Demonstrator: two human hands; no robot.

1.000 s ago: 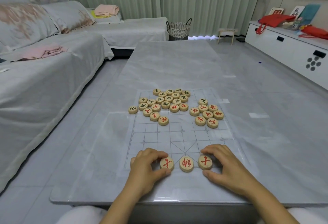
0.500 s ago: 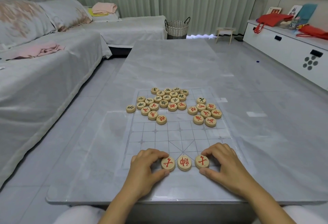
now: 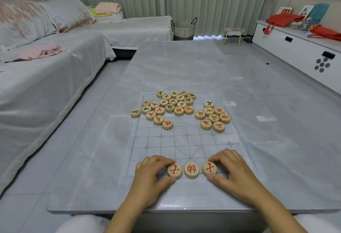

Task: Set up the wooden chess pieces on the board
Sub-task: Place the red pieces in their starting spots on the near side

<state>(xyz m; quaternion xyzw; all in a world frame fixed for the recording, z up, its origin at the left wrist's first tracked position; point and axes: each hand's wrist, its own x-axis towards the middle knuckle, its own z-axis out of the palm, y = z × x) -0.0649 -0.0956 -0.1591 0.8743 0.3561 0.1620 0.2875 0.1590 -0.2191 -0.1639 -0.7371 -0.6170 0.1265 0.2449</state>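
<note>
A clear chess board [image 3: 186,140] with a printed grid lies on the grey table [image 3: 177,70]. Three round wooden pieces with red characters sit in a row on its near edge. My left hand [image 3: 153,173] pinches the left piece [image 3: 174,170] between thumb and fingers. My right hand [image 3: 232,171] pinches the right piece [image 3: 209,167] the same way. The middle piece [image 3: 191,169] stands free between them. Several loose pieces lie in a left cluster [image 3: 166,106] and a smaller right cluster [image 3: 214,117] on the far half of the board.
One piece [image 3: 135,113] lies just off the board's left edge. A covered sofa [image 3: 46,70] runs along the left, a white cabinet [image 3: 302,51] along the right. A woven basket [image 3: 183,28] and a small stool [image 3: 233,34] stand beyond the table.
Both hands stay on the two outer pieces of the near row. The right piece has shifted slightly left, closer to the middle one.
</note>
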